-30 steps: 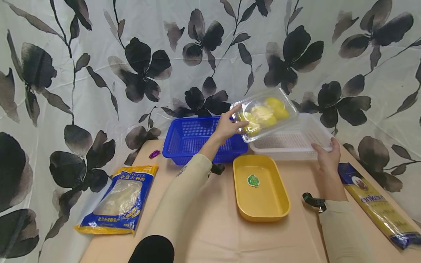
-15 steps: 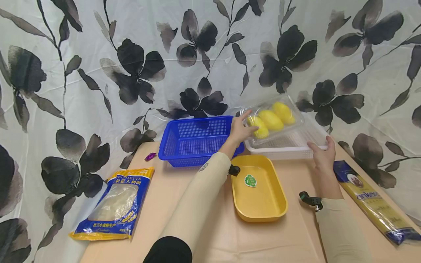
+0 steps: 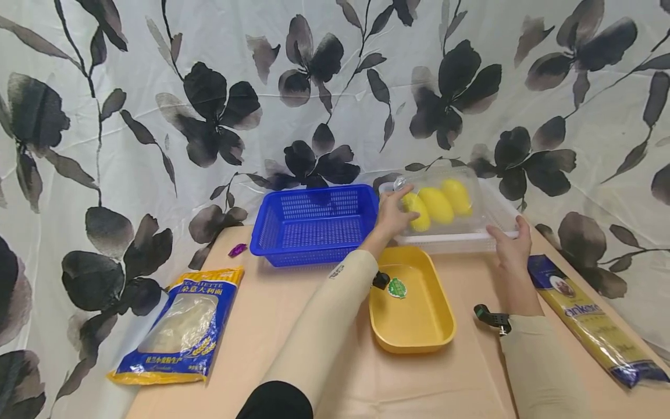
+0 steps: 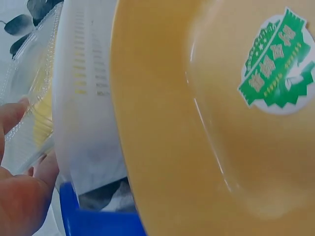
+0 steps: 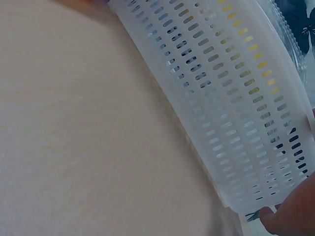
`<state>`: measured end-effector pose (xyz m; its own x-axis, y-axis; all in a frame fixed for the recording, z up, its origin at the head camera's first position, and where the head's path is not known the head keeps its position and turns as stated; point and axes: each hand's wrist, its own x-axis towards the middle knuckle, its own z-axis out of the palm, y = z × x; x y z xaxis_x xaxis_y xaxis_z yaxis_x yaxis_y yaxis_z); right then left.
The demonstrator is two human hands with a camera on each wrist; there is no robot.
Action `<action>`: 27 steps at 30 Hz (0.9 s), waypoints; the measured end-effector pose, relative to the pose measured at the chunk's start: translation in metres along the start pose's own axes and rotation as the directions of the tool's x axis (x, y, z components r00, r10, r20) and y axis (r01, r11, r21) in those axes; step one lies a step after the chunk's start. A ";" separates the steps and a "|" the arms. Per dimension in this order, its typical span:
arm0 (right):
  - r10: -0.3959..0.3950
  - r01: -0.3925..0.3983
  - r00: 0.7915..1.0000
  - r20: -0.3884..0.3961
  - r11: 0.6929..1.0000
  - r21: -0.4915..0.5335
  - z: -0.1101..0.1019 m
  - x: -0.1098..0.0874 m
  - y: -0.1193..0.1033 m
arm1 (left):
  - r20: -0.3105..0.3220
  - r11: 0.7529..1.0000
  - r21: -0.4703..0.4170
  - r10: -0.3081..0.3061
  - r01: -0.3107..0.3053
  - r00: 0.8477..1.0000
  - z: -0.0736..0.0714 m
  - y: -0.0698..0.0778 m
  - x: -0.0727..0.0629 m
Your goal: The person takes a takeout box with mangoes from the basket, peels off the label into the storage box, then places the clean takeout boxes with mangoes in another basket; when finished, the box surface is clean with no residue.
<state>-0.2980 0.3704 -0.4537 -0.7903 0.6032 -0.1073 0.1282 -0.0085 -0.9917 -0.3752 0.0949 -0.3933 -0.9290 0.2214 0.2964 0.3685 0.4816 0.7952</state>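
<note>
A clear plastic box (image 3: 445, 227) holding three lemons (image 3: 437, 205) sits over the left part of a white perforated basket (image 3: 503, 214) at the back right. My left hand (image 3: 391, 216) pinches the box by its left side; in the left wrist view its thumb and a finger lie along the clear edge. With my right hand (image 3: 512, 244) I hold the basket's front right corner. Through the slots of the basket wall (image 5: 211, 118), yellow shows in the right wrist view. The basket's floor is mostly hidden by the box.
A blue basket (image 3: 259, 241) stands left of the white one. A yellow tray (image 3: 419, 323) with a green sticker sits in front. Pasta bags lie at left (image 3: 180, 326) and right (image 3: 591, 320). A small purple wrapped piece (image 3: 238, 249) lies near the blue basket. A patterned curtain hangs behind.
My left hand has moved right and down with the lemon box, which was tilted above the white basket and now lies flatter over it. My right hand has kept its hold on the basket's corner.
</note>
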 end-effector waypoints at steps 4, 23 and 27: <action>-0.009 0.009 1.000 0.000 1.000 0.008 0.003 0.000 0.003 | 0.026 0.999 0.036 0.009 -0.010 1.000 0.006 0.001 -0.003; 0.013 -0.013 1.000 0.000 0.999 0.047 0.004 0.002 0.002 | 0.191 0.992 0.113 -0.068 0.047 0.979 0.024 0.013 -0.010; 0.012 -0.012 1.000 -0.002 0.999 0.045 0.004 0.002 0.002 | 0.193 0.994 0.095 -0.072 0.055 0.979 0.023 0.016 -0.012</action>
<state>-0.3020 0.3684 -0.4559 -0.7877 0.6044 -0.1193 0.1104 -0.0520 -0.9925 -0.3576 0.1195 -0.3963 -0.9294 0.3453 0.1305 0.3185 0.5712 0.7565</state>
